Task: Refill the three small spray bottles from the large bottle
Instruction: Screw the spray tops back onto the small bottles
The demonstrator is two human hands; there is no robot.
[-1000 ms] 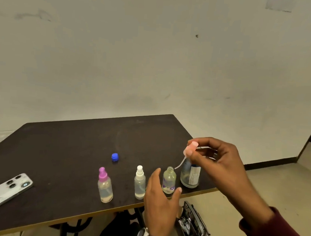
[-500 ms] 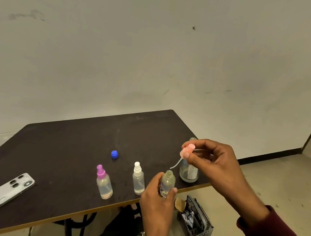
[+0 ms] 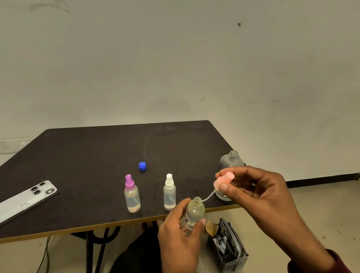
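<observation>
My left hand (image 3: 179,236) grips a small open-necked spray bottle (image 3: 194,213) just off the table's front edge. Between thumb and fingers, my right hand (image 3: 261,195) pinches a pink spray head (image 3: 223,181); its thin dip tube slants down and its tip is at the bottle's mouth. The large clear bottle (image 3: 227,163), uncapped, stands near the table's right corner, partly hidden behind my right hand. Two other small bottles stand upright on the table: one with a purple sprayer (image 3: 132,194) and one with a white sprayer (image 3: 169,193). A blue cap (image 3: 142,166) lies behind them.
A white phone (image 3: 15,206) lies face down at the dark table's (image 3: 86,152) left front. On the floor below the right front edge stands a black slotted basket (image 3: 229,249) with scraps in it. A cable hangs under the table.
My left hand closed on the open small bottle and drew it off the table's front edge. My right hand lowered the pink spray head, bringing its tube to the bottle's mouth.
</observation>
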